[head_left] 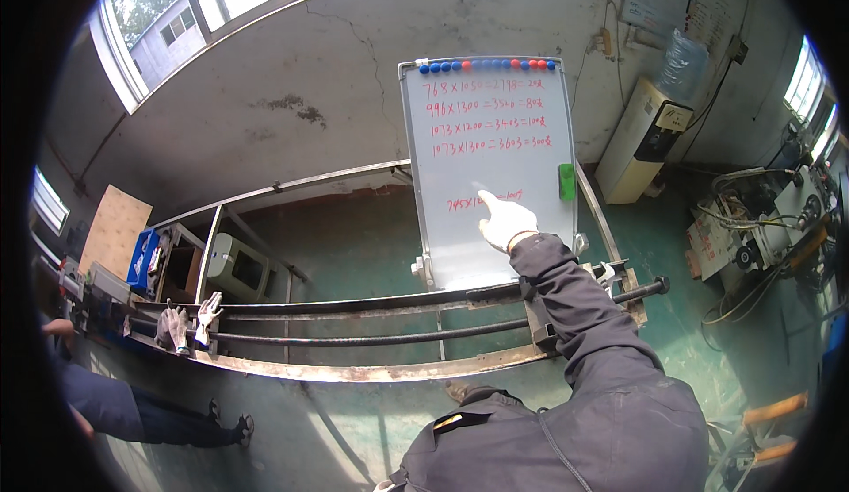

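a grey plastered wall (pixel 354 67) curves across the back of the workshop, with windows (pixel 150 23) set high at its left end, and a green painted floor (pixel 354 235) runs beneath it. across the middle lies a long rusty steel frame (pixel 371 372) of flat bars and dark round rods, bending with the lens from the far left to the right. behind that frame stands a whiteboard (pixel 495 235) on a metal stand, upright and tilted slightly back, its face carrying rows of red handwriting and a line of blue and red round magnets (pixel 488 65) along its top edge; a green eraser (pixel 567 181) clings to its right side. to the right of the board a white water dispenser (pixel 641 142) with a clear bottle on top stands against the wall, and farther right a cluttered machine (pixel 761 218) with cables sits near the edge. the person's right arm, in a dark sleeve (pixel 584 306), reaches over the frame to the board. the right hand (pixel 506 220), in a white glove, touches the lowest line of writing with the index finger stretched out and the other fingers curled in, gripping nothing visible. the left hand is out of sight. a pair of white gloves (pixel 190 319) hangs on the frame's left end, near another person's leg (pixel 150 417).
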A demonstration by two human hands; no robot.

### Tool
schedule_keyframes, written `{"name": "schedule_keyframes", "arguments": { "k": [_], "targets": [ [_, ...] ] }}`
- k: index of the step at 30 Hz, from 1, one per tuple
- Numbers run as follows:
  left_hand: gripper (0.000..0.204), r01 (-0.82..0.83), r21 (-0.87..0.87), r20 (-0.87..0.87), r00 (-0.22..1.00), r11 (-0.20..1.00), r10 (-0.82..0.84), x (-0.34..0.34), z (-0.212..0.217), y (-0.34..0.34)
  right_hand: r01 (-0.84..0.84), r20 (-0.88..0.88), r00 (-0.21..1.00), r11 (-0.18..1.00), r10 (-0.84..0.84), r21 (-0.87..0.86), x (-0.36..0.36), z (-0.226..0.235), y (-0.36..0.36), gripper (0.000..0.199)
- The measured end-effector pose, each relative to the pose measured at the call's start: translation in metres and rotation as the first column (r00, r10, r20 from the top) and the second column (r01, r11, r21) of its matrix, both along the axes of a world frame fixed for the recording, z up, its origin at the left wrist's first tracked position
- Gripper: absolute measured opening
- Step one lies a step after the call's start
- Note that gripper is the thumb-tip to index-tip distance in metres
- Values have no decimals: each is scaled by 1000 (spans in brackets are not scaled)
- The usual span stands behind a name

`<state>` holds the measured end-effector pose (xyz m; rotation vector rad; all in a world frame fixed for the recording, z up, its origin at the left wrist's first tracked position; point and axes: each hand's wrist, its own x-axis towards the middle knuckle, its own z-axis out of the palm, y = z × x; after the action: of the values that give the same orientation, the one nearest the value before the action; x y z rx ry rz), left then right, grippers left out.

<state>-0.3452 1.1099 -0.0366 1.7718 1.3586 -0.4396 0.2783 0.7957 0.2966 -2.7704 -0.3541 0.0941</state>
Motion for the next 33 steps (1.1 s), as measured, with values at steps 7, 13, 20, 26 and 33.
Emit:
{"name": "schedule_keyframes", "arguments": {
  "k": [7,13,20,26,33],
  "targets": [
    [55,9,-7,-14,1000,1000,-9,-13,-2,-4,-9,11,1000,1000,9,-14,0,-4,1,70],
    [57,15,-1,-24,1000,1000,-15,-21,-1,-6,-13,14,1000,1000,13,-6,4,-11,-1,67],
    [60,15,0,-36,999,1000,-15,-33,1,-9,-18,-35,999,1000,18,-14,6,-13,-3,70],
    [63,8,7,-43,999,1000,-8,-40,3,-11,-22,-16,1000,1000,22,-18,7,-15,-2,69],
    [66,2,26,-56,998,1000,0,-59,2,-12,-35,-64,997,999,33,-18,1,1,3,76]
  ]
}}
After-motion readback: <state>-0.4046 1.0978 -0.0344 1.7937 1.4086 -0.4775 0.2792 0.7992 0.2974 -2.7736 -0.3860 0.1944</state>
